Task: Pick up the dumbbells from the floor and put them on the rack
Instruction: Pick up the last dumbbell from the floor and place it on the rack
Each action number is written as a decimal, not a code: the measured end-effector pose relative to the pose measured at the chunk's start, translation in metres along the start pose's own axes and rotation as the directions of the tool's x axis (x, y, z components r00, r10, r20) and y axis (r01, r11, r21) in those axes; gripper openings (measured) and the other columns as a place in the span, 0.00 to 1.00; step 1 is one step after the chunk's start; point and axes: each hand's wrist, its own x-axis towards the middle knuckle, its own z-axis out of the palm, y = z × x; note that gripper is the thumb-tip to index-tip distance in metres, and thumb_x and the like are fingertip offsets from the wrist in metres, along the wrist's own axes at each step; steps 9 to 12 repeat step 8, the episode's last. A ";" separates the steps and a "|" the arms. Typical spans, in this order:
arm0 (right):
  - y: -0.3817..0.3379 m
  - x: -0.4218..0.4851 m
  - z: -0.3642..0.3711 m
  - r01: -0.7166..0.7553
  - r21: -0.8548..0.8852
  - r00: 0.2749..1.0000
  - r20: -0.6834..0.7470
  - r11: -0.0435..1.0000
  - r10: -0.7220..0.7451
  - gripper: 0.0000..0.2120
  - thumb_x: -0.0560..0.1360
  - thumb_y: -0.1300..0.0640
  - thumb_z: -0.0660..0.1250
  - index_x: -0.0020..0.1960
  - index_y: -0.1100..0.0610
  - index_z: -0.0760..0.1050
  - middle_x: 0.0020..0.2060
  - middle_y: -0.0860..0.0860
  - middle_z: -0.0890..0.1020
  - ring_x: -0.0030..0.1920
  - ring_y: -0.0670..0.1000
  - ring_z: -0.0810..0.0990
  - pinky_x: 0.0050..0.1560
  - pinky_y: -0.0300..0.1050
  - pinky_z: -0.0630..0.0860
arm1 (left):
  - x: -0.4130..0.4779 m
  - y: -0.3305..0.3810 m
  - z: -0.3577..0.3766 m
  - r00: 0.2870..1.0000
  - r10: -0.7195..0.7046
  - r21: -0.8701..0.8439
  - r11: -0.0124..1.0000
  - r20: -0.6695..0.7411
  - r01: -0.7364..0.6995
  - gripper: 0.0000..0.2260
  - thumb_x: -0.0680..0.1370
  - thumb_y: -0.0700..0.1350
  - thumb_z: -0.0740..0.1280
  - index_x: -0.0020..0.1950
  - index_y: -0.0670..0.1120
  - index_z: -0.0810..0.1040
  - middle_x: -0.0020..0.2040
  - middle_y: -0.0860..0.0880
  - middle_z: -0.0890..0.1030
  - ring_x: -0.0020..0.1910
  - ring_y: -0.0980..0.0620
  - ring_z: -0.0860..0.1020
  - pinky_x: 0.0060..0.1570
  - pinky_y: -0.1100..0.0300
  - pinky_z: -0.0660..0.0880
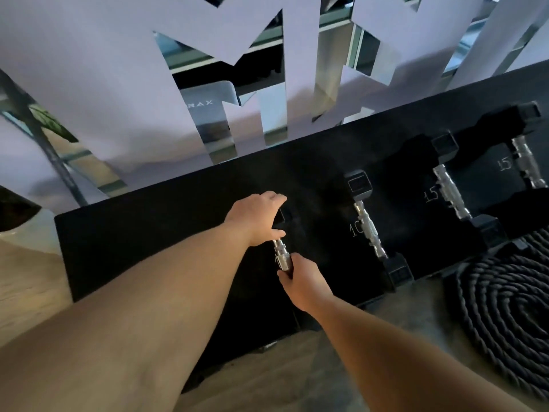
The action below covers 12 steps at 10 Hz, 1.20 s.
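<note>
A black dumbbell with a ribbed silver handle [281, 254] lies on the black rack [154, 242], held at both ends. My left hand [257, 217] grips its far head, and my right hand [300, 282] wraps its near head. To the right, a dumbbell marked 10 [370, 230] rests on the rack. Two dumbbells marked 15 [451, 191] [527, 162] sit further right. The held dumbbell's heads are mostly hidden by my hands.
A thick black coiled rope [505, 307] lies on the floor at the right. Mirrored wall panels with pale shapes [208, 69] rise behind the rack. Wooden floor [26, 281] shows at the left and grey floor [297, 382] under my arms.
</note>
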 end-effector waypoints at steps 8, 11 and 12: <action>-0.011 -0.017 -0.036 -0.034 0.195 0.999 -0.010 0.980 0.037 0.19 0.78 0.51 0.72 0.66 0.54 0.73 0.46 0.47 0.81 0.39 0.45 0.81 0.32 0.37 0.76 | -0.032 0.017 -0.014 0.939 -0.345 -0.325 0.888 0.002 0.327 0.37 0.70 0.63 0.75 0.76 0.54 0.66 0.71 0.52 0.72 0.65 0.48 0.74 0.55 0.48 0.77; -0.011 -0.017 -0.036 -0.034 0.195 0.999 -0.010 0.980 0.037 0.19 0.78 0.51 0.72 0.66 0.54 0.73 0.46 0.47 0.81 0.39 0.45 0.81 0.32 0.37 0.76 | -0.032 0.017 -0.014 0.939 -0.345 -0.325 0.888 0.002 0.327 0.37 0.70 0.63 0.75 0.76 0.54 0.66 0.71 0.52 0.72 0.65 0.48 0.74 0.55 0.48 0.77; -0.011 -0.017 -0.036 -0.034 0.195 0.999 -0.010 0.980 0.037 0.19 0.78 0.51 0.72 0.66 0.54 0.73 0.46 0.47 0.81 0.39 0.45 0.81 0.32 0.37 0.76 | -0.032 0.017 -0.014 0.939 -0.345 -0.325 0.888 0.002 0.327 0.37 0.70 0.63 0.75 0.76 0.54 0.66 0.71 0.52 0.72 0.65 0.48 0.74 0.55 0.48 0.77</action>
